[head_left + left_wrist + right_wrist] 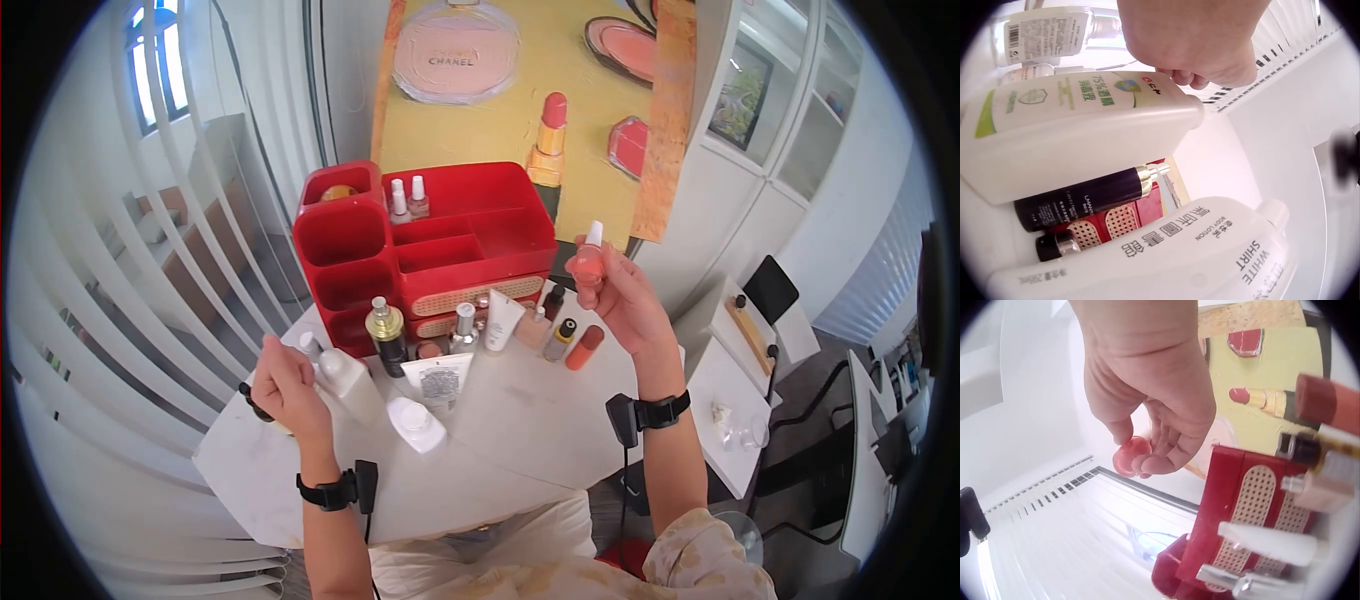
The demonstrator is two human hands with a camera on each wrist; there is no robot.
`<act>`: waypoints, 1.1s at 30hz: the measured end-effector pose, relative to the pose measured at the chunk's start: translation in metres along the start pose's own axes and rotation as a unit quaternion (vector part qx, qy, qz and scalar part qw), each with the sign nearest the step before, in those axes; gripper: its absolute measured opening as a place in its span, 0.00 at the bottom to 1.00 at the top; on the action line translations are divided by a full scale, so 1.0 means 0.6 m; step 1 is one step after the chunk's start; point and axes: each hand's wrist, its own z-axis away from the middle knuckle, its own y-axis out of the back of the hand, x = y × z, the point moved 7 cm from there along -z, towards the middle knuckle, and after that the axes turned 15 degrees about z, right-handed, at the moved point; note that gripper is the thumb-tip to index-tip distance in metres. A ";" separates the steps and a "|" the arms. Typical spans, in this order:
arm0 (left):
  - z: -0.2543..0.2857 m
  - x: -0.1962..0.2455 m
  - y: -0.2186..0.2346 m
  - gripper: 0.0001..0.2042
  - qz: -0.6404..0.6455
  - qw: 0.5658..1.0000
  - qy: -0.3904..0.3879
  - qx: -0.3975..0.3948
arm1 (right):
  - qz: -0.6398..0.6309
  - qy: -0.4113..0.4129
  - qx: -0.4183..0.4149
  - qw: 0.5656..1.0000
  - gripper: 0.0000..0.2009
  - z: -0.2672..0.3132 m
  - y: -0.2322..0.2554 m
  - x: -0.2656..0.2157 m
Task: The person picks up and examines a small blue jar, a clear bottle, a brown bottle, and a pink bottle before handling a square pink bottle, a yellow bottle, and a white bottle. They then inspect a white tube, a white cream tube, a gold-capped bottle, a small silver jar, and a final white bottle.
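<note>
A small pink bottle with a white cap [590, 262] is pinched between the thumb and fingers of my right hand [625, 300], raised to the right of the red organizer [480, 262]. The right wrist view shows its round pink base [1130, 456] at the fingertips of my hand [1154, 394]. My left hand [290, 388] hangs above the table's left side with fingers curled, near a large white bottle [348, 380]. In the left wrist view my hand [1194, 37] is over that labelled bottle [1085, 125], with no object visible in it. Two white-capped bottles [410, 200] stand in the organizer.
Along the organizer's front stand a dark bottle with a gold collar [386, 335], a white tube [502, 320], an orange tube [585, 347] and other cosmetics. A white lotion bottle [416, 425] is nearer the front of the table [520, 430]. Behind is a yellow painted board [440, 135].
</note>
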 end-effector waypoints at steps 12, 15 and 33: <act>0.002 0.007 -0.007 0.25 -0.032 0.999 0.017 -0.007 | -0.229 0.049 -0.128 0.964 0.27 -0.080 -0.180 -0.037; 0.003 0.007 -0.007 0.25 -0.040 0.999 0.015 -0.006 | -0.222 0.056 -0.112 0.967 0.26 -0.095 -0.196 -0.049; 0.004 0.008 -0.007 0.25 -0.026 1.000 -0.005 -0.012 | -0.184 0.096 -0.185 0.961 0.26 -0.123 -0.193 -0.034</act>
